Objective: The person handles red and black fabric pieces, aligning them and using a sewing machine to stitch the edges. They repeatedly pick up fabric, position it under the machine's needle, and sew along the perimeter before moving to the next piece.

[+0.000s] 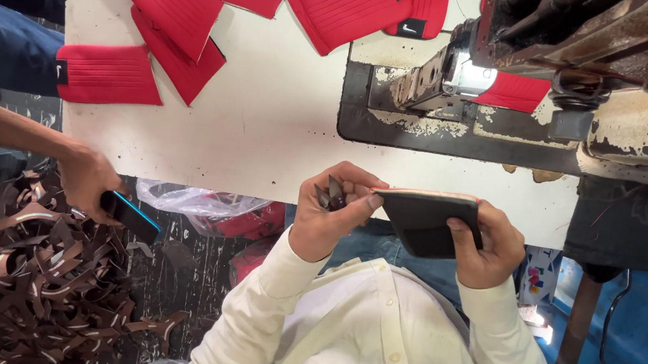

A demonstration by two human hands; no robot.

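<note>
both hands (409, 225) raised — gripping dark piece (422, 219)

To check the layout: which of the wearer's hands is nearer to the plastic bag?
Left. The left hand, holding dark scraps, is just to the right of the bag; the right hand, gripping a dark panel, is farther right.

You sit at a white worktable (265, 125) that fills the upper half of the view. Set into its right side is a worn sewing machine (604, 44). Beyond its left edge, brown scrap strips (16, 276) lie heaped on dark floor. Beyond its lower right edge the floor (640, 361) is blue.
</note>
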